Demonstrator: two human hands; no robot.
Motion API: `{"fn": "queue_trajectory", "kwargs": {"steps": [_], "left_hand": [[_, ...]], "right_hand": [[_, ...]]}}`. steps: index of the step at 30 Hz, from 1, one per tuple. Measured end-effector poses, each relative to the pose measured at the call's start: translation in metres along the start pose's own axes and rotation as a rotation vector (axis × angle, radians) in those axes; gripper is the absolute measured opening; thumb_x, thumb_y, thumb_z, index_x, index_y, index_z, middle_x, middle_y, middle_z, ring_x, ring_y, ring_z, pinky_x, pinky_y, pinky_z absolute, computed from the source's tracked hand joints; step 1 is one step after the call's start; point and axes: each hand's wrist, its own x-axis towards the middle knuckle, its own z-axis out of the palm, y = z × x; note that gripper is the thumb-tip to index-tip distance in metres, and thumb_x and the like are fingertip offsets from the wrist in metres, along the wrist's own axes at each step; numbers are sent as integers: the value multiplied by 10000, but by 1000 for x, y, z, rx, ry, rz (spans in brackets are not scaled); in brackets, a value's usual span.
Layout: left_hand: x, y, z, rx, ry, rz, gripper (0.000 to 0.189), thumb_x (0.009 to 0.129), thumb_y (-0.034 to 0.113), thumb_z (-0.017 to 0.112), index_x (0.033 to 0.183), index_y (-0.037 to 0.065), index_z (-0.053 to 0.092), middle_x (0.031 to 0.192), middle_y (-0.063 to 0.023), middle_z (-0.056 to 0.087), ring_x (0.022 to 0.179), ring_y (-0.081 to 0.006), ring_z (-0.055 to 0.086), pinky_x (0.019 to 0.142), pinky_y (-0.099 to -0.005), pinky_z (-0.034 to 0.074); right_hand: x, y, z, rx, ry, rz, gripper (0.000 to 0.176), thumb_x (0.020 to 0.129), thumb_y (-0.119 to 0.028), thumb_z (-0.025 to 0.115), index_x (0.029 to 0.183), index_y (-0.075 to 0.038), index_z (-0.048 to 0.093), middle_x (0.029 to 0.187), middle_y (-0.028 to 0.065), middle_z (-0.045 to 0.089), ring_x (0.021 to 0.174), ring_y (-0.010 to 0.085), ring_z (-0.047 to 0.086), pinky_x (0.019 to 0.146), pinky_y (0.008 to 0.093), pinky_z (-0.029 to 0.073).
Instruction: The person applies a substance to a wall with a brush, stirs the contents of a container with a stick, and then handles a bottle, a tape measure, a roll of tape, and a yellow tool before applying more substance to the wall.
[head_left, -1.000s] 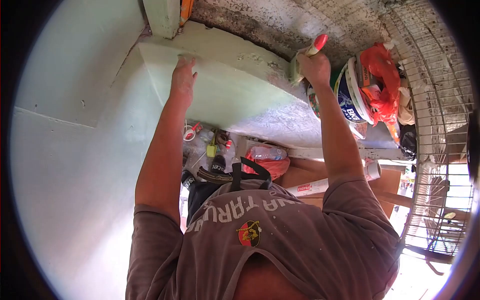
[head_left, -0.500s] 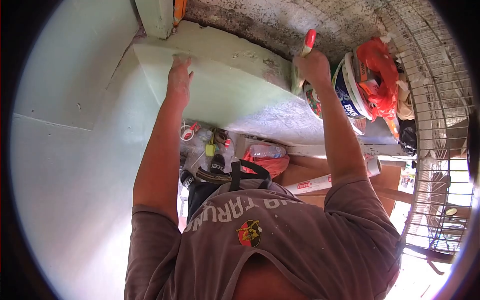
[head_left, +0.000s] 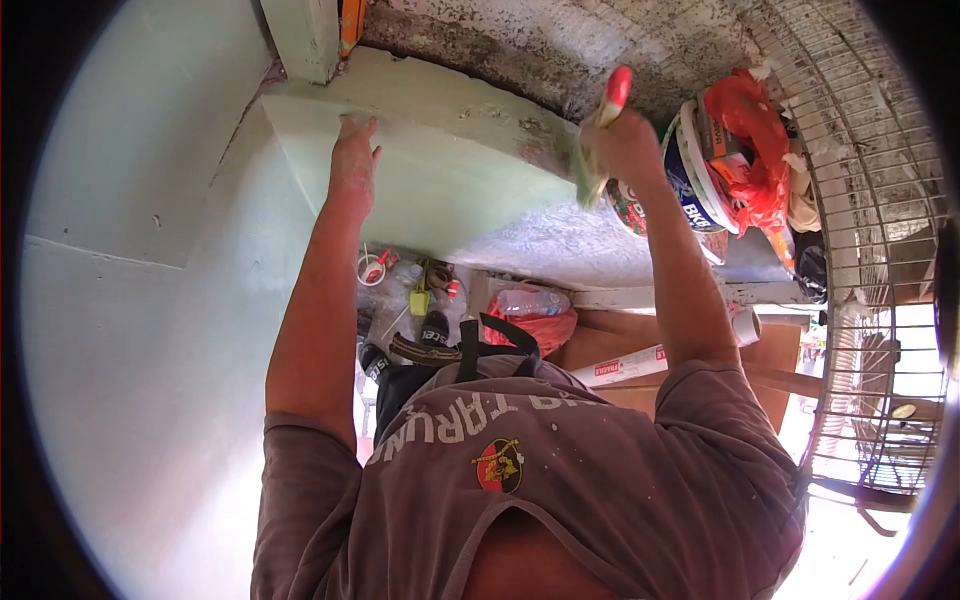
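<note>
Overhead, right fingers (head_left: 628, 140) clasp the paintbrush (head_left: 616, 90), bristles touching the ledge (head_left: 460, 175).

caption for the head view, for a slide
Right hand holds a red-handled brush to a pale green ledge; left hand rests on it.

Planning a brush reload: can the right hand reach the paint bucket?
Probably yes: the right hand, gripping the brush, is beside the paint bucket, nothing between them; a red bag crowds its far side.
</note>
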Motion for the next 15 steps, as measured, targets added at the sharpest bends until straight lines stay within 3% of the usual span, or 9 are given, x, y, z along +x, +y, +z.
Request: {"fn": "queue_trajectory", "kwargs": {"steps": [4,7,8,11,12,15], "left_hand": [[0,1,0,-7,-20,-2,821,1028,212,554,1646,47,39,1711,-161,136,1598,-256,99,1274,-459,154],[1,-2,-3,-25,-24,-5,838,1023,196,558,1646,46,19,1717,-156,114,1598,-250,100,1274,-458,153],[0,-1,-2,-24,-16,-13,842,1023,193,558,1646,45,13,1719,-155,107,1598,-248,101,1274,-458,153],[-2,-2,-3,-25,-22,-11,855,1022,192,559,1645,42,-7,1723,-154,86,1599,-246,98,1275,-457,148],[-1,-1,-2,-31,-30,1,859,1022,193,559,1644,41,-14,1725,-153,80,1599,-245,96,1275,-457,146],[0,1,-1,-18,-41,-7,869,1024,203,560,1642,36,-27,1725,-154,75,1600,-246,91,1276,-458,140]], "right_hand": [[27,10,8,44,172,-125,342,821,-326,657,963,-32,762,851,247,729,893,387,733,834,469,568],[35,37,45,297,235,-89,300,821,-319,671,924,-50,757,833,216,733,857,390,733,799,458,570],[35,44,52,225,232,-12,289,813,-317,684,913,-54,751,817,204,730,821,389,733,763,452,570],[-13,33,37,337,82,-69,307,822,-338,691,885,-44,752,785,221,717,798,383,735,757,459,573],[-12,41,40,175,29,-12,298,826,-332,695,862,-42,749,744,219,708,776,369,739,737,459,576],[-38,31,23,240,93,-138,289,827,-321,692,832,-34,730,716,213,698,770,362,738,719,457,571]]}}
